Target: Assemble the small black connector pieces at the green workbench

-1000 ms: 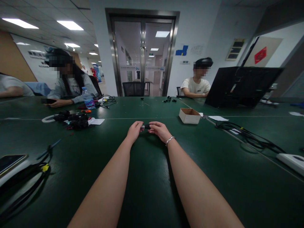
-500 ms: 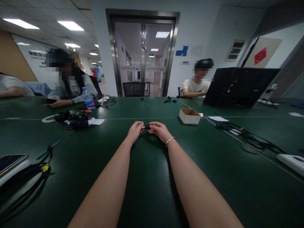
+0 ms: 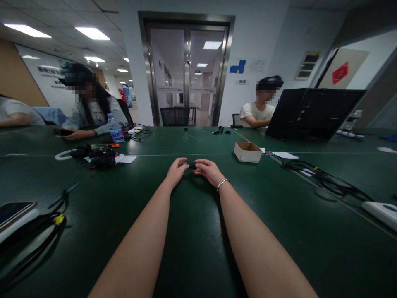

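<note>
To your left, a dark bundle (image 3: 104,160) is lying on the worktop (image 3: 192,231), with a bottle (image 3: 115,129) standing behind it. Your left hand (image 3: 176,171) is holding its thumb at the pale end of a small black piece (image 3: 192,166); I cannot tell whether it is gripping. Between your hands, your right hand (image 3: 209,171) is pinching that piece. Farther right, an open box (image 3: 252,156) is resting and cables (image 3: 336,182) are trailing.

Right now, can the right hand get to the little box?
Probably yes: the box sits a bit farther out to the right, open at the top, and nothing seems to stand between. But the right hand is holding a small black thing.
</note>
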Available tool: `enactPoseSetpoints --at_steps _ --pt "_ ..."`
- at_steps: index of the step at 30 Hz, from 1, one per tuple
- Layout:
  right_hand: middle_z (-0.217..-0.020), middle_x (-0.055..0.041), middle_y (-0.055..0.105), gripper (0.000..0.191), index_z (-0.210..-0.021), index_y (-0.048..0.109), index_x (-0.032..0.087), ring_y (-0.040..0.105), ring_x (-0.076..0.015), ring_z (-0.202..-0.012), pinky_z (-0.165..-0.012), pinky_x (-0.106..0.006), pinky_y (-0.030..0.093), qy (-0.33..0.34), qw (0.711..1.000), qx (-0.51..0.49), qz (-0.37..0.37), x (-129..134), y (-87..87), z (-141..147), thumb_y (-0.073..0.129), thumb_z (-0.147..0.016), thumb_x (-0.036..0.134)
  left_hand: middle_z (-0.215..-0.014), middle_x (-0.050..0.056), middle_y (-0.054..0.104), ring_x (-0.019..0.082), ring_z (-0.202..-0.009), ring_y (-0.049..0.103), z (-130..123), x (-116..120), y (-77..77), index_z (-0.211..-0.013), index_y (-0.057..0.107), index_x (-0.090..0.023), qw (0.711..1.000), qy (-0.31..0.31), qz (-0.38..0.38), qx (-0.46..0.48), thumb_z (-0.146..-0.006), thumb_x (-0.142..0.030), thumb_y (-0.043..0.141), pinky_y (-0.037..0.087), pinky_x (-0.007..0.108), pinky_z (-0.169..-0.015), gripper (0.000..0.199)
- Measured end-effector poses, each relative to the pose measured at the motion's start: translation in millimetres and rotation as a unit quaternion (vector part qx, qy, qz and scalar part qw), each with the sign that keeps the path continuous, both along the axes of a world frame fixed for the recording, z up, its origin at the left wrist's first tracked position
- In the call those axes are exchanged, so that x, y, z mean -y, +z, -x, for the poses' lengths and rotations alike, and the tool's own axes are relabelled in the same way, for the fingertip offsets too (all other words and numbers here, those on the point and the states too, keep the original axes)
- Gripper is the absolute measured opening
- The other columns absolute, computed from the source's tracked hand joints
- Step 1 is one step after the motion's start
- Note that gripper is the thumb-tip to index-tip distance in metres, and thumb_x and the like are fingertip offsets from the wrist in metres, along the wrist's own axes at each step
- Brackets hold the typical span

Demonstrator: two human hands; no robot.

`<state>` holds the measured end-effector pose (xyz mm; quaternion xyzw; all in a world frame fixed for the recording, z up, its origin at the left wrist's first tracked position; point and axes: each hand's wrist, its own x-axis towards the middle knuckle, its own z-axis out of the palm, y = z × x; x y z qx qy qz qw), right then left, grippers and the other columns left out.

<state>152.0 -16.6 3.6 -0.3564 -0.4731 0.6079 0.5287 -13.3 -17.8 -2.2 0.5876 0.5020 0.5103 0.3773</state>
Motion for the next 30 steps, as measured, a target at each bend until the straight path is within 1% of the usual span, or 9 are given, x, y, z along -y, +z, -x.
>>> enactPoseSetpoints --at_steps 4,8,10,13,16,20,23,27,30 --pt "-0.068 -0.0029 0.067 0.013 -0.085 0.066 0.012 0.064 -0.0098 -0.055 -0.053 -0.015 0.055 -0.002 1.000 0.010 0.003 -0.1 0.5 0.3 0.065 -0.077 0.002 -0.076 0.002 0.058 0.011 -0.057 0.050 -0.7 0.6 1.7 -0.104 0.061 -0.016 0.999 -0.033 0.024 0.015 -0.076 -0.021 0.051 0.041 0.023 -0.056 0.031" --pt "-0.068 -0.0032 0.066 0.013 -0.085 0.066 0.012 0.064 -0.0102 -0.056 -0.054 -0.015 0.055 0.005 1.000 0.016 0.004 0.6 1.3 0.5 0.064 -0.078 0.002 -0.057 -0.001 0.051 0.010 -0.049 0.045 -1.0 1.6 2.1 -0.098 0.063 -0.015 0.999 -0.047 0.025 0.001 -0.083 -0.030 0.046 0.036 0.022 -0.050 0.027" --pt "-0.068 -0.0030 0.066 0.012 -0.085 0.066 0.012 0.065 -0.0103 -0.057 -0.055 -0.016 0.056 0.005 1.000 0.015 0.002 0.7 1.4 0.6 0.065 -0.078 0.003 -0.057 -0.002 0.050 0.010 -0.049 0.044 -1.0 2.0 1.9 -0.098 0.063 -0.015 0.999 -0.045 0.021 0.000 -0.084 -0.032 0.047 0.034 0.021 -0.048 0.027" --pt "-0.069 -0.0033 0.066 0.013 -0.086 0.066 0.012 0.065 -0.0107 -0.057 -0.055 -0.016 0.055 0.004 1.000 0.018 0.001 0.3 0.7 0.5 0.064 -0.078 0.002 -0.062 -0.002 0.052 0.009 -0.050 0.044 -1.1 1.7 1.4 -0.104 0.061 -0.016 0.999 -0.035 0.029 0.012 -0.081 -0.026 0.048 0.033 0.020 -0.048 0.028" --pt "-0.071 -0.0043 0.067 0.013 -0.087 0.065 0.012 0.065 -0.0108 -0.057 -0.055 -0.016 0.055 0.008 1.000 0.018 0.001 -0.7 -0.9 0.3 0.064 -0.078 0.003 -0.059 -0.001 0.051 0.010 -0.049 0.043 -1.3 0.5 0.8 -0.102 0.062 -0.015 0.999 -0.042 0.026 0.016 -0.083 -0.027 0.044 0.031 0.020 -0.047 0.029" --pt "-0.072 -0.0045 0.067 0.012 -0.088 0.065 0.012 0.065 -0.0109 -0.059 -0.057 -0.017 0.056 0.017 1.000 0.018 -0.004 -2.3 -2.9 -0.7 0.064 -0.078 0.004 -0.060 -0.002 0.051 0.010 -0.050 0.044 -1.2 -0.6 0.6 -0.102 0.062 -0.015 0.998 -0.044 0.033 0.027 -0.079 -0.022 0.046 0.033 0.020 -0.048 0.029" --pt "-0.072 -0.0047 0.067 0.012 -0.089 0.065 0.012 0.066 -0.0116 -0.060 -0.057 -0.017 0.056 0.020 0.999 0.025 -0.006 -2.5 -3.4 -1.2 0.064 -0.079 0.005 -0.058 -0.001 0.050 0.010 -0.049 0.043 -0.9 -0.2 1.0 -0.098 0.063 -0.014 0.998 -0.045 0.030 0.024 -0.081 -0.024 0.043 0.033 0.021 -0.049 0.028" --pt "-0.074 -0.0044 0.067 0.014 -0.089 0.063 0.012 0.067 -0.0118 -0.062 -0.058 -0.017 0.056 0.022 0.999 0.040 -0.011 1.2 -1.7 1.4 0.061 -0.079 0.003 -0.057 -0.002 0.050 0.010 -0.049 0.044 0.4 1.6 0.5 -0.102 0.062 -0.015 0.998 -0.046 0.026 0.016 -0.081 -0.023 0.044 0.032 0.021 -0.049 0.029" --pt "-0.072 -0.0034 0.066 0.018 -0.091 0.062 0.013 0.067 -0.0125 -0.062 -0.058 -0.018 0.056 0.028 0.998 0.057 -0.022 6.8 -0.4 6.1 0.061 -0.077 0.002 -0.051 -0.002 0.046 0.011 -0.048 0.043 1.1 3.0 -1.7 -0.097 0.063 -0.013 0.999 -0.037 0.010 0.017 -0.087 -0.032 0.038 0.032 0.021 -0.049 0.033"
